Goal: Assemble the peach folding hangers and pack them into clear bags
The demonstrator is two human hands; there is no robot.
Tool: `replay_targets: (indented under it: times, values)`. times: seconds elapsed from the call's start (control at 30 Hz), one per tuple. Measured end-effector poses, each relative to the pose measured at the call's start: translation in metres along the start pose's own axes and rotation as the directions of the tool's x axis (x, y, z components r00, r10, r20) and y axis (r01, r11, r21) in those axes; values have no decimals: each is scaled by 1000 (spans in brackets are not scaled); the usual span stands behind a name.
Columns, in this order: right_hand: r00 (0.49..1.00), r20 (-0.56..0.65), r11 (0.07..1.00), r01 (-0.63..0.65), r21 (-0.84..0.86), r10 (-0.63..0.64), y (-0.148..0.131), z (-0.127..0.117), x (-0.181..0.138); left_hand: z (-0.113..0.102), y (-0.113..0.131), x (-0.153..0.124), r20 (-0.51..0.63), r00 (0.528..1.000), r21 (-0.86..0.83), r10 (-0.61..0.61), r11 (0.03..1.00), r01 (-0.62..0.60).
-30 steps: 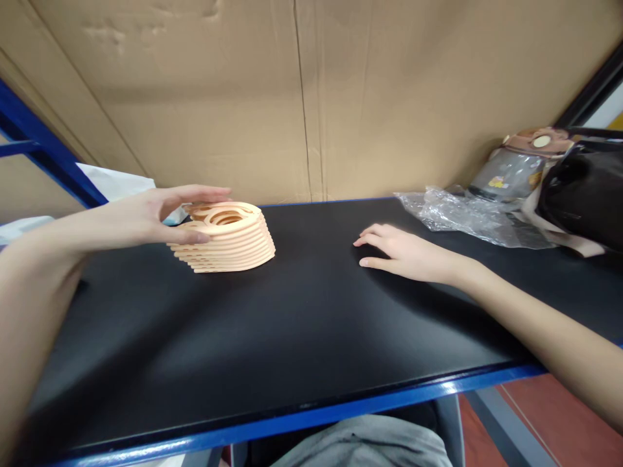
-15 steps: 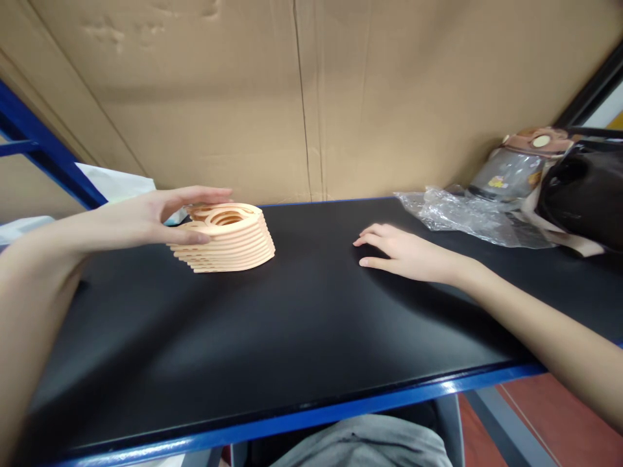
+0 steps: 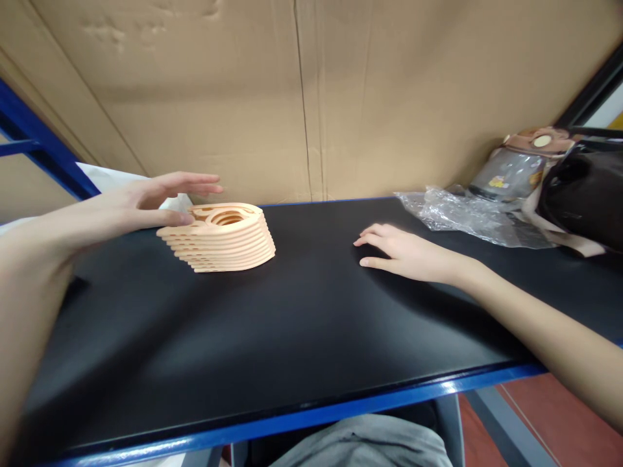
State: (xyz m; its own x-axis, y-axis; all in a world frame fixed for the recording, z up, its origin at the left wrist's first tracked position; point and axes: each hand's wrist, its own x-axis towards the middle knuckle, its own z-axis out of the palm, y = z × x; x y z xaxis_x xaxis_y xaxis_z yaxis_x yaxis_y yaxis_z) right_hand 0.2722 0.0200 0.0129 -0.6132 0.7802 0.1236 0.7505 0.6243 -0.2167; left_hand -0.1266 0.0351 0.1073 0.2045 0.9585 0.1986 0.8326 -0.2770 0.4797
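Note:
A leaning stack of flat, peach-coloured plastic pieces (image 3: 233,243), each with cut-out openings, stands on the left half of the black tabletop (image 3: 272,337). Their exact kind I cannot make out; they resemble small hangers. My left hand (image 3: 156,201) hovers at the stack's upper left, fingers stretched out and thumb apart from them. The thumb tip is close to the top piece; whether it touches I cannot tell. My right hand (image 3: 402,253) lies palm down on the tabletop, right of the middle, fingers spread and holding nothing.
Crumpled clear plastic film (image 3: 467,214) lies at the back right. Beside it stand a clear bottle with a brown lid (image 3: 516,165) and a dark bag (image 3: 586,194). A white packet (image 3: 109,178) sits behind my left hand. Cardboard (image 3: 243,97) walls the back.
My left hand has risen and drawn slightly left, off the top of the stack, with its fingers opening wider. The stack and my right hand stay where they were.

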Motion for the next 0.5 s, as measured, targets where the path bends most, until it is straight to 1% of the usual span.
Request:
replay_targets:
  times: [0.07, 0.1, 0.13, 0.17, 0.2, 0.23, 0.27, 0.3, 0.33, 0.37, 0.4, 0.43, 0.47, 0.5]
  values:
    - [1000, -2, 1000, 1, 6, -1, 0, 0, 0, 2, 2, -1, -7, 1000, -27, 2, 1000, -2]
    - [1000, -4, 1000, 0, 9, 0, 1, 1, 0, 4, 5, -2, -36, 999, -39, 9, 999, -10]
    - [1000, -5, 1000, -1, 11, 1, 1, 1, 0, 7, 9, -3, -94, 995, -44, 26, 999, -30]
    - [1000, -6, 1000, -1, 13, 1, 1, 1, 0, 10, 14, -4, -195, 979, -34, 58, 997, -66]
    - [1000, -6, 1000, 0, 12, 0, 1, 1, 0, 14, 21, -6, -328, 939, -9, 106, 993, -115]
    - [1000, -5, 1000, 0, 8, 0, 1, 1, 0, 20, 28, -8, -492, 853, 35, 172, 983, -178]
    - [1000, -2, 1000, -1, 4, 1, 0, 0, 0, 26, 36, -10, -615, 750, 86, 244, 966, -243]
    - [1000, 2, 1000, -1, -1, 1, 0, 0, 0, 33, 44, -13, -666, 678, 147, 312, 946, -291]
    - [1000, 3, 1000, -1, -2, 1, -1, 0, 0, 41, 53, -17, -668, 639, 211, 381, 921, -329]
    - [1000, 1, 1000, 1, -1, -1, -1, 0, 0, 51, 61, -21, -641, 617, 268, 457, 886, -377]
    - [1000, -4, 1000, 3, 4, -3, -1, 0, 0, 63, 69, -25, -602, 610, 298, 514, 854, -426]
    - [1000, -10, 1000, 6, 10, -6, 0, 1, 0, 76, 76, -29, -549, 634, 288, 544, 836, -467]
    - [1000, -16, 1000, 9, 15, -9, 0, 1, 1, 91, 83, -33, -496, 672, 234, 550, 830, -507]
    - [1000, -21, 1000, 13, 19, -12, 0, 2, 1, 106, 87, -36, -422, 733, 147, 533, 838, -525]
